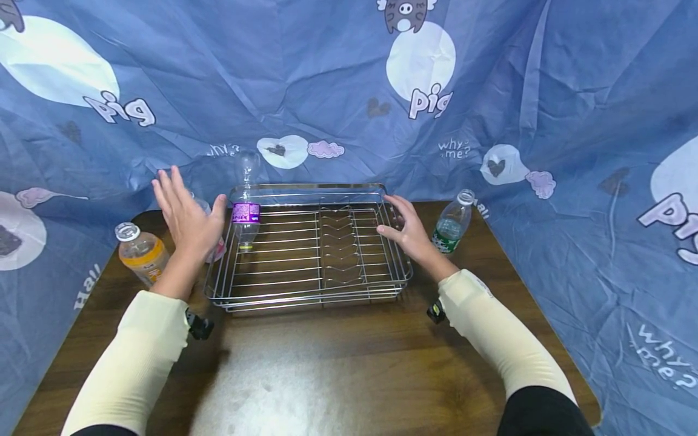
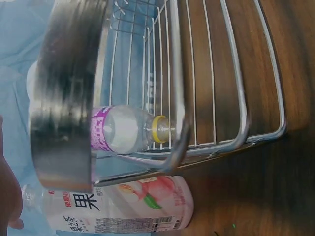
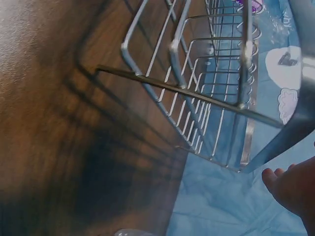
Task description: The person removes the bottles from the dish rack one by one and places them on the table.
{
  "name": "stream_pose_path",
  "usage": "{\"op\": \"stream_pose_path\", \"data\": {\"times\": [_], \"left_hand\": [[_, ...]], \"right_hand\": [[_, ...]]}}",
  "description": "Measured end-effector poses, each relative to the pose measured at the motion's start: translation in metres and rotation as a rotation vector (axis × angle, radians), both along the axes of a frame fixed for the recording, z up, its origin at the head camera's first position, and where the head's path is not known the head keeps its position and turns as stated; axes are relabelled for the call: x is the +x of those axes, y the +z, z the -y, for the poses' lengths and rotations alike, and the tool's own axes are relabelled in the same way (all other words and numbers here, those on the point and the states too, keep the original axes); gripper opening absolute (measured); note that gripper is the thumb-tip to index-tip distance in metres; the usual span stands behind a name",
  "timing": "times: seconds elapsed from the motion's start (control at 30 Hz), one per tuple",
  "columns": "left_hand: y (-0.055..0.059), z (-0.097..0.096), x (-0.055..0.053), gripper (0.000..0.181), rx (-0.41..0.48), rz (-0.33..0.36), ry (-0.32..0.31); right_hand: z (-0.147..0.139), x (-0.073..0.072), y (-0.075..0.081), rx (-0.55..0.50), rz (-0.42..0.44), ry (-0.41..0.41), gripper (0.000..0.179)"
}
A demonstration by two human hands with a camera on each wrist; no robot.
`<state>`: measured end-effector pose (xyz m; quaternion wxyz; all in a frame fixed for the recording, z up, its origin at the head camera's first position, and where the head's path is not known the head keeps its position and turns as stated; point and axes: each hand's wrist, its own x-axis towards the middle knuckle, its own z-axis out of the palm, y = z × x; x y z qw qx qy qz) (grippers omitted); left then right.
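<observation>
A metal wire dish rack [image 1: 322,297] stands on the wooden table between my hands. Inside its left end is a clear bottle with a purple label [image 1: 246,212], upside down, its yellow-ringed neck [image 2: 160,129] low among the wires. My left hand [image 1: 191,221] is raised by the rack's left end with its fingers spread. Partly behind it stands a bottle with a peach label [image 2: 162,204]. At the rack's right end my right hand [image 1: 411,235] has loosely bent fingers near the rim; the right wrist view [image 3: 295,189] shows the hand beside the rim, contact unclear.
A bottle with an orange label [image 1: 144,254] stands left of my left hand. To the right of my right hand is a clear bottle with a green label [image 1: 451,227]. Blue printed cloth [image 1: 327,72] hangs behind and along the sides of the table [image 1: 327,369].
</observation>
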<state>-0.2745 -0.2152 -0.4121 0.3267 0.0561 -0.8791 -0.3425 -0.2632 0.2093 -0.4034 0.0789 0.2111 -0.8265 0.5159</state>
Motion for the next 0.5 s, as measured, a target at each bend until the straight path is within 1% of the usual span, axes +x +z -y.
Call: {"op": "stream_pose_path", "data": {"times": [0.17, 0.27, 0.37, 0.47, 0.5], "left_hand": [[0.003, -0.002, 0.000, 0.089, -0.032, -0.031, 0.001], [0.006, -0.005, 0.000, 0.085, -0.074, -0.064, -0.008], [0.008, -0.008, -0.001, 0.082, -0.114, -0.107, -0.030], [0.008, -0.011, -0.003, 0.080, -0.137, -0.157, -0.045], [0.008, -0.011, -0.004, 0.080, -0.140, -0.168, -0.047]], "right_hand": [[-0.005, -0.001, -0.007, -0.020, 0.023, -0.022, 0.070], [-0.008, -0.001, -0.013, -0.022, 0.042, -0.032, 0.072], [-0.011, -0.002, -0.020, -0.019, 0.050, -0.041, 0.073], [-0.013, -0.005, -0.028, -0.062, 0.076, -0.029, 0.074], [-0.015, -0.009, -0.036, -0.091, 0.089, -0.022, 0.075]]}}
